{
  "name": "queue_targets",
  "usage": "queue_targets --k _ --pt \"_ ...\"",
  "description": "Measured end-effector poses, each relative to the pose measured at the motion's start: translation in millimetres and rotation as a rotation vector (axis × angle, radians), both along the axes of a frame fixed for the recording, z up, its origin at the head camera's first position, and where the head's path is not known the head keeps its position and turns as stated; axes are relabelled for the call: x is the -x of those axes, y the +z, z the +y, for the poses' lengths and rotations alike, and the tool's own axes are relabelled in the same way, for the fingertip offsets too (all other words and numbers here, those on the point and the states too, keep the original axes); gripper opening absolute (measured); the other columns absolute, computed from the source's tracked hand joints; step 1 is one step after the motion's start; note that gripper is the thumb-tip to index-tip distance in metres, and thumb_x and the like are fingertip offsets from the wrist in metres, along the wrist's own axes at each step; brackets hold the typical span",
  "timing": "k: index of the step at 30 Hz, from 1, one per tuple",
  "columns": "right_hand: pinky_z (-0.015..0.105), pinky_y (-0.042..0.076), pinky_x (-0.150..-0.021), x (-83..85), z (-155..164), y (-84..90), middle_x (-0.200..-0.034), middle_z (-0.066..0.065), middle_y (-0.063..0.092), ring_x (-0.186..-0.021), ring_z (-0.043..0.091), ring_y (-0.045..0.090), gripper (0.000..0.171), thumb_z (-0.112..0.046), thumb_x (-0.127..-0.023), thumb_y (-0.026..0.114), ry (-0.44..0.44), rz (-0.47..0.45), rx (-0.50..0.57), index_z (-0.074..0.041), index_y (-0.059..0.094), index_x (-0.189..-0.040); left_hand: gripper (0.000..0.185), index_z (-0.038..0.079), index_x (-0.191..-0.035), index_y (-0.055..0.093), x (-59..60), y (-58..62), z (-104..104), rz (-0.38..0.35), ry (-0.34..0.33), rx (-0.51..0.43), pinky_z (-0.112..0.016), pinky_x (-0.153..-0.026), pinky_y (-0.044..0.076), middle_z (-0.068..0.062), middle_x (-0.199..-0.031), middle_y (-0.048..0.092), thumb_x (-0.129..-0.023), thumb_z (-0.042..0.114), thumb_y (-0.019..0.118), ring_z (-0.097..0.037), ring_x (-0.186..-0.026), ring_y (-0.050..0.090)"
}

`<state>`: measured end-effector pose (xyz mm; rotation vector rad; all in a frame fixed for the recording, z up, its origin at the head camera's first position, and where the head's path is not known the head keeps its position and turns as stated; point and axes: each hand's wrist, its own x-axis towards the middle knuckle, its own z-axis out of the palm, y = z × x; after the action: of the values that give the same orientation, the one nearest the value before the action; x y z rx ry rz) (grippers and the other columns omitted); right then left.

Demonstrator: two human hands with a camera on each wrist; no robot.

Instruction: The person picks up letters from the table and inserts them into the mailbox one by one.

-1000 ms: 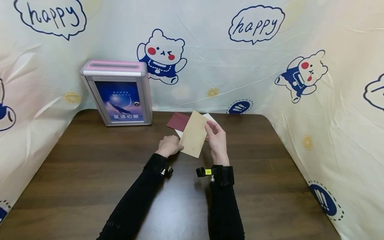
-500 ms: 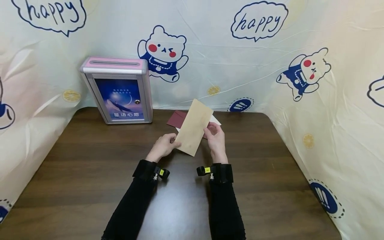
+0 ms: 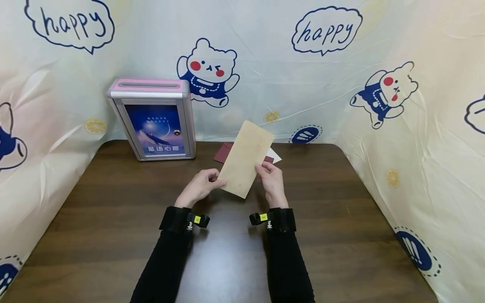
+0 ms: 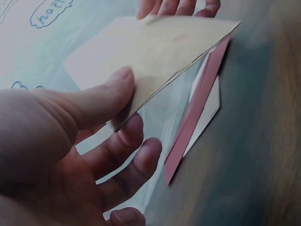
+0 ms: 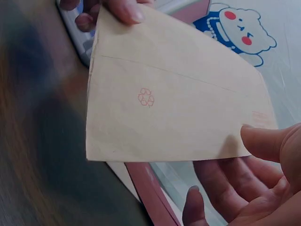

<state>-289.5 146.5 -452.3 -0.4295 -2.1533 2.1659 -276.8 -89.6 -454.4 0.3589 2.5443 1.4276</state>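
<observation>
A tan paper envelope (image 3: pixel 245 160) is held tilted above the table between both hands. My left hand (image 3: pixel 200 186) pinches its lower left edge, thumb on the near face and fingers behind, as the left wrist view shows. At the right edge my right hand (image 3: pixel 273 183) pinches it the same way. In the right wrist view the envelope (image 5: pixel 178 103) shows a red recycling mark and a faint fold line. Behind it on the table lie a dark red envelope (image 3: pixel 222 152) and a white envelope (image 3: pixel 275 156), both partly hidden.
A silver box with a pink slotted top (image 3: pixel 151 120) and a blue picture door stands at the back left of the brown table (image 3: pixel 326 235). A printed curtain (image 3: pixel 322 92) hangs behind the table and along its sides.
The tan envelope has come up and toward me, off the other envelopes. My left hand has moved left and now pinches its edge; my right hand has slid lower along its right edge.
</observation>
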Motion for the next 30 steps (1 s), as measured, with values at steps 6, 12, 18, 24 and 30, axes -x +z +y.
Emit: queue_targets --k 6,12,18,24,30 --pt "0.031 0.049 -0.071 -3.4 -6 2.5 -0.071 -0.013 0.068 -0.063 0.007 0.056 0.023 -0.017 -0.097 0.069 0.024 0.048 -0.008 0.003 0.071 -0.108 0.026 0.011 -0.087 0.059 -1.6 1.2 -14 -0.02 0.004 -0.014 -0.032 -0.071 0.033 0.0 -0.078 0.046 -0.095 0.033 0.071 -0.019 -0.077 0.044" --pt "0.03 0.051 -0.075 -11.5 -8 4.6 -0.072 -0.01 0.067 -0.071 0.012 0.059 0.023 -0.016 -0.096 0.069 0.16 0.078 -0.111 0.005 0.072 -0.107 0.025 0.01 -0.106 0.068 -3.0 2.8 -18 -0.044 0.05 -0.032 -0.033 -0.079 0.039 -0.004 -0.091 0.059 -0.101 0.035 0.062 -0.021 -0.088 0.051" --pt "0.039 0.055 -0.082 -16.2 -12 8.0 -0.076 -0.004 0.07 -0.079 0.021 0.062 0.021 -0.013 -0.096 0.069 0.258 0.094 -0.166 0.003 0.074 -0.108 0.029 0.01 -0.114 0.069 -2.8 5.4 -23 -0.019 0.092 -0.068 -0.035 -0.09 0.044 -0.009 -0.11 0.068 -0.103 0.034 0.057 -0.024 -0.102 0.059" --pt "0.041 0.054 -0.084 -18.8 -13 9.4 -0.082 -0.001 0.073 -0.078 0.013 0.062 0.021 -0.015 -0.096 0.069 0.305 0.085 -0.191 0.001 0.074 -0.109 0.032 0.009 -0.118 0.068 -2.7 8.6 -28 -0.009 0.13 -0.113 -0.041 -0.097 0.045 -0.012 -0.118 0.068 -0.103 0.035 0.058 -0.026 -0.11 0.059" --pt "0.039 0.053 -0.082 -17.2 -17 12.7 -0.08 -0.004 0.071 -0.076 0.01 0.06 0.021 -0.014 -0.096 0.069 0.323 0.109 -0.198 0.003 0.074 -0.108 0.029 0.008 -0.118 0.071 -2.0 15.3 -30 0.025 0.144 -0.127 -0.044 -0.1 0.046 -0.012 -0.119 0.07 -0.101 0.03 0.062 -0.027 -0.111 0.062"
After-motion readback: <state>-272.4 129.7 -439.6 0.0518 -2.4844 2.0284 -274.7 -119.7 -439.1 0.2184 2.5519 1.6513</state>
